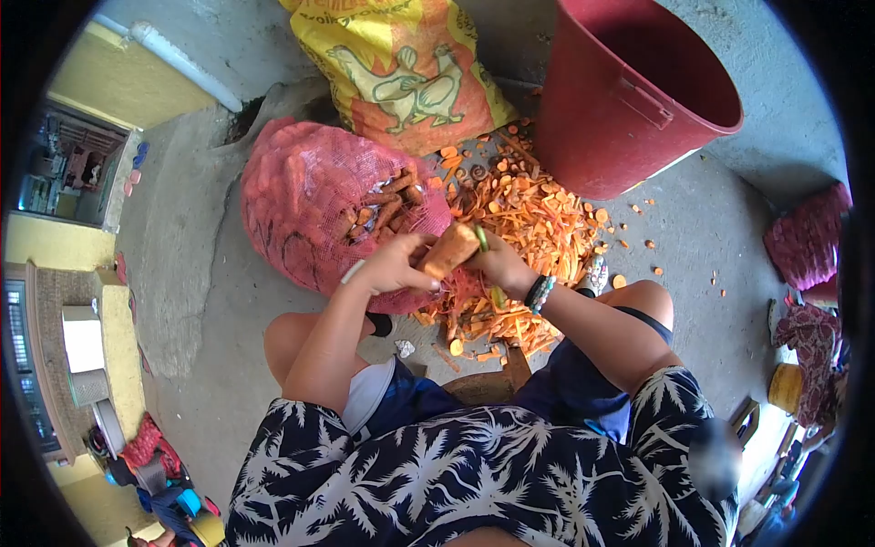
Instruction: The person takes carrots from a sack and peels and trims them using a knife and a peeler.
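My left hand (394, 267) is closed around a thick orange carrot (449, 252), its fingers wrapped about the near end. In my right hand (503, 266), against the carrot's far end, is a green peeler (482, 239); most of it is hidden by the fingers. Beneath both hands, a wide heap of orange peelings and cut slices (529, 219) covers the floor. Beside my left hand a pink mesh sack (301, 196) lies with its mouth open, showing several unpeeled carrots (390, 211) inside.
A tall red bin (592, 118) stands behind the heap on the right. Next to it a yellow feed sack (401, 73) printed with chickens leans near the wall. Loose slices are scattered on the concrete floor (693, 319). At far right sits another dark pink sack (807, 235).
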`<control>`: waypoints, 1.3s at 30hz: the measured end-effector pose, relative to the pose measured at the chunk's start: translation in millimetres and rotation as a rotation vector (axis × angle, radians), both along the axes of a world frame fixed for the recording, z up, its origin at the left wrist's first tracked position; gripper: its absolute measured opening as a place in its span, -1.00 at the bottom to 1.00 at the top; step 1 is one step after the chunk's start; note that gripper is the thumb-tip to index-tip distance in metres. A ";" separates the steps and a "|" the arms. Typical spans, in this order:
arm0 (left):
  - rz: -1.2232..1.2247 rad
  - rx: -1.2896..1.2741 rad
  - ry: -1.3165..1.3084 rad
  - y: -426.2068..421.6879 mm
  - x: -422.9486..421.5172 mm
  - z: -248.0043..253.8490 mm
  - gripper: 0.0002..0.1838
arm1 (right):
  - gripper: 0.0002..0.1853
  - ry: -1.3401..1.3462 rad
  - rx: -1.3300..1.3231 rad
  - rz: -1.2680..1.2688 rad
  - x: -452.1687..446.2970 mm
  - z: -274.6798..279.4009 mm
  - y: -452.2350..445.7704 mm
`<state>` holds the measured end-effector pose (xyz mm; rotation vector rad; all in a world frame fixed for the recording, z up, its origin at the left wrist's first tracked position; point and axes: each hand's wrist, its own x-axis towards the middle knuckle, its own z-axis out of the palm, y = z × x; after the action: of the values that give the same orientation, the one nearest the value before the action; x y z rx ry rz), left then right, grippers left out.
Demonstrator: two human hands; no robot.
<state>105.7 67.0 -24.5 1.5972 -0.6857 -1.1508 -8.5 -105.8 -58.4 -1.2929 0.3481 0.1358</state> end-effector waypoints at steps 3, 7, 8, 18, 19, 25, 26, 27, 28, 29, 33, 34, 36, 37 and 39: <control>-0.120 0.194 -0.137 -1.3 -6.2 -5.8 -0.37 | -0.69 0.062 -0.373 0.151 5.4 -9.4 -6.7; 0.175 0.040 -0.363 -1.8 0.4 -5.4 -0.44 | -0.70 -0.076 -0.916 0.175 13.0 27.3 -30.5; 0.233 0.042 -0.456 -0.8 3.4 -4.0 -0.48 | -0.72 -0.122 -0.905 0.206 12.0 41.5 -33.1; 0.352 0.041 -0.675 -2.8 -0.5 -0.2 -0.53 | -0.73 -0.226 -0.837 0.342 13.7 55.8 -28.5; 0.374 0.011 -0.681 -3.4 -0.4 0.5 -0.55 | -0.73 -0.228 -0.837 0.343 13.8 57.7 -28.1; 0.331 0.113 -0.670 -6.6 -3.0 13.8 -0.57 | -0.70 -0.200 -0.799 0.324 13.8 55.9 -26.1; 0.332 0.113 -0.670 -7.1 -3.5 13.3 -0.57 | -0.70 -0.216 -0.800 0.311 14.0 54.7 -26.1; 0.339 0.095 -0.651 -7.6 -3.7 12.4 -0.57 | -0.69 -0.232 -0.800 0.296 14.3 53.4 -26.2; 0.345 0.077 -0.631 -7.7 -3.8 11.3 -0.57 | -0.69 -0.232 -0.801 0.296 14.3 51.5 -26.5; 0.344 0.076 -0.632 -7.8 -3.5 9.5 -0.57 | -0.69 -0.245 -0.803 0.290 14.3 49.3 -27.4; 0.316 0.073 -0.679 -6.7 -3.1 4.2 -0.57 | -0.69 -0.227 -0.813 0.301 15.0 50.3 -29.1; 0.307 0.058 -0.690 -6.7 -4.1 3.8 -0.60 | -0.69 -0.226 -0.814 0.300 15.8 48.5 -29.6; 0.284 0.045 -0.387 -6.3 -9.3 3.2 -0.62 | -0.68 -0.212 -0.780 0.309 18.6 42.8 -31.6; 0.257 0.033 -0.086 -6.3 -12.0 3.8 -0.63 | -0.68 -0.211 -0.780 0.306 19.8 43.1 -33.4; 0.232 0.049 -0.108 -4.9 -15.0 7.5 -0.65 | -0.64 -0.279 -0.788 0.326 21.8 43.5 -38.3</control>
<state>90.7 62.0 -17.0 1.7395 -0.5283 -0.9234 13.3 -144.1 -14.9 -2.1175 -0.0745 0.0919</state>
